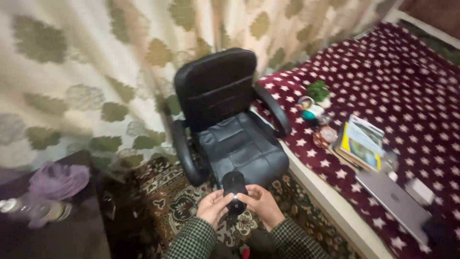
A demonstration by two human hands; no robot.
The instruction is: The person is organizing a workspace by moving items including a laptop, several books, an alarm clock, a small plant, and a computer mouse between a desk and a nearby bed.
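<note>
**Both hands on a black mouse in front of a desk chair**

Leaf-patterned curtains [86, 72] fill the back of the room, pale cream with olive-green leaves, hanging down to a patterned rug [167, 201] in dark reds and greens.

Head view: a black padded office chair [230, 120] stands on the rug, its seat facing the person and its armrests curving down on both sides. Just below the seat's front edge, a black computer mouse [234, 191] is held up between two hands. The left hand [212, 207] curls around the mouse's left side with its fingers bent. The right hand [262, 204] closes on the right side, thumb pressed near the lower end of the mouse. Both wrists wear green checked sleeves [194, 240].

To the right runs a bed [407, 86] covered in a maroon spread with white stars. On it lie a stack of books [362, 143], a grey closed laptop [395, 201], a small green plant [317, 90] and a few small jars beside it. At the far left, a purple cloth [57, 182] rests on a dark surface, with a clear bottle [28, 208] lying near it.
</note>
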